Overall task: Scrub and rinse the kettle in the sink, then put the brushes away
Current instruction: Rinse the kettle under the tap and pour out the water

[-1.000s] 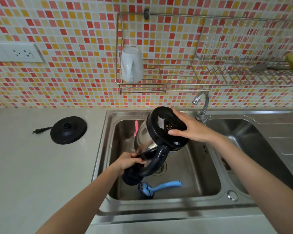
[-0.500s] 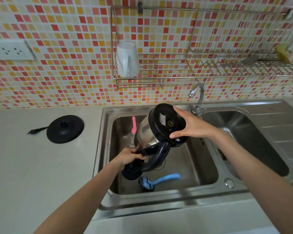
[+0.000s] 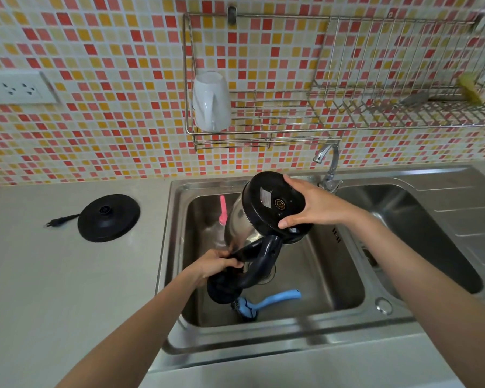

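Observation:
A steel kettle (image 3: 240,222) with a black base and black handle is tipped upside down over the left sink basin (image 3: 328,275), its base facing me. My left hand (image 3: 216,266) grips the handle near the hanging lid. My right hand (image 3: 317,204) holds the rim of the black base, fingers curled over its edge. A blue brush (image 3: 266,302) lies on the basin floor near the front. A pink-handled brush (image 3: 222,210) stands at the back left of the basin, partly hidden behind the kettle.
The kettle's black power base (image 3: 108,217) with its plug sits on the counter to the left. A tap (image 3: 328,166) stands between the two basins. On the wall hangs a wire rack (image 3: 291,130) with a white mug (image 3: 211,102) and a yellow sponge (image 3: 469,88).
The kettle stays upended in both hands, with hardly any shift against the sink. My view has drifted slightly, so the whole scene sits a little further left.

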